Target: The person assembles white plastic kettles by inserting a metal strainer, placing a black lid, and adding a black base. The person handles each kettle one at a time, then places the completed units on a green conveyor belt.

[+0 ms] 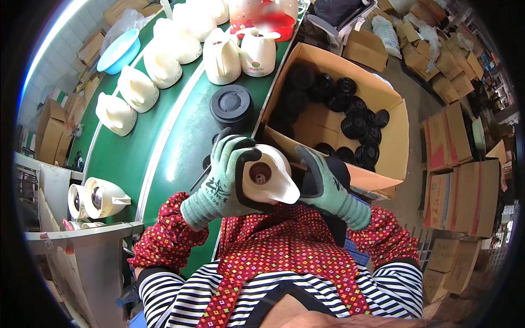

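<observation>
Striped shirt and red patterned apron are lying closest to view, and just beyond them the white jug is facing me mouth-up, its spout slanting toward my right side. My left hand is curling around the jug's side, thumb and fingers pressing on it. My right hand is holding thumb and fingers spread beside the spout; I cannot tell whether they are touching it. Smooth walls are likely slippery, so I am judging that a broad, even palm grip beats pinching the rim. I should be steadying the spout lightly, watching the dark opening squarely, and minding the carton and the black round container on the green tabletop.
</observation>
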`<move>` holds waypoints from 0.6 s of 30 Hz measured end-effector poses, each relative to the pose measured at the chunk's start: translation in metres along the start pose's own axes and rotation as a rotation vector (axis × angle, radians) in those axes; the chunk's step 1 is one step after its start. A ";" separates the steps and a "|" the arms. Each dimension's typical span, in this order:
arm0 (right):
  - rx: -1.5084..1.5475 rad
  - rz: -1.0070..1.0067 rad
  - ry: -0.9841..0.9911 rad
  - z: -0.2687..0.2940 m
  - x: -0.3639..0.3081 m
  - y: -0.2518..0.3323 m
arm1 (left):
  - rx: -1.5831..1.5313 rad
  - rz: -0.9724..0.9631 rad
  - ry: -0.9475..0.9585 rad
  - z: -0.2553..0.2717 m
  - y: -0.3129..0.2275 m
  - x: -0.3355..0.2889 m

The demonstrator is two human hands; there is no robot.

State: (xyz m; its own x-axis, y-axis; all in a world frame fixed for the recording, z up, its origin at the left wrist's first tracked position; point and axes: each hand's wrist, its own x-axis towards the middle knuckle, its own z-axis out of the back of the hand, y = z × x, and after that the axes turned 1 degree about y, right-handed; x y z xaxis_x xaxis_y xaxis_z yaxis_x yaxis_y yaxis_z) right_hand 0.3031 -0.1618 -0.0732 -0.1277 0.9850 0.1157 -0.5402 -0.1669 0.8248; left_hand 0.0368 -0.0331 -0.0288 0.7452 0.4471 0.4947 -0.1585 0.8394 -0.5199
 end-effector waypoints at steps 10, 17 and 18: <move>0.340 -0.050 -0.072 -0.038 0.005 0.003 | 0.097 0.089 -0.348 -0.031 -0.043 -0.032; 0.151 -0.217 -0.481 0.046 0.017 -0.062 | 0.268 0.664 0.075 -0.037 0.051 -0.135; -0.039 -0.096 -0.508 0.042 0.028 -0.046 | 0.388 0.762 0.146 -0.035 0.072 -0.147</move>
State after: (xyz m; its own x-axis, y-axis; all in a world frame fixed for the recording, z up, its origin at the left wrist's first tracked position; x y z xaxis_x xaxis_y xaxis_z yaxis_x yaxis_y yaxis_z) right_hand 0.3591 -0.1252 -0.0843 0.3390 0.8907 0.3030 -0.5611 -0.0671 0.8250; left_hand -0.0616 -0.0491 -0.1633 0.4175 0.9087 -0.0002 -0.8384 0.3851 -0.3857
